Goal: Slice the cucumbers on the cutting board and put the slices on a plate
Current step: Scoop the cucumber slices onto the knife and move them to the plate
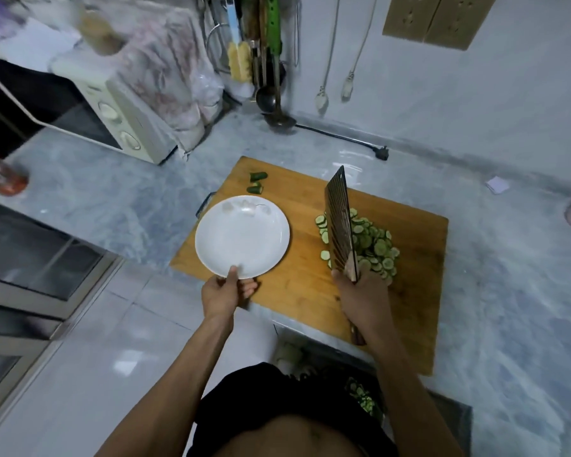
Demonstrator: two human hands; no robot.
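A wooden cutting board [406,291] lies on the grey counter. A heap of thin cucumber slices [378,247] sits on its right half. My right hand [360,296] grips the handle of a wide cleaver [340,232], whose blade stands on edge along the left side of the heap. My left hand [226,290] pinches the near rim of a white plate [241,235], thumb on top, holding it over the board's left part. The plate holds no slices. Two cucumber end pieces [257,182] lie at the board's far left corner.
A cream microwave [119,123] stands at the back left with bags beside it. Utensils and a ladle [276,117] hang at the back wall. A black cord with a plug [381,152] lies behind the board. A bin with cucumber scraps [363,395] is below the counter edge.
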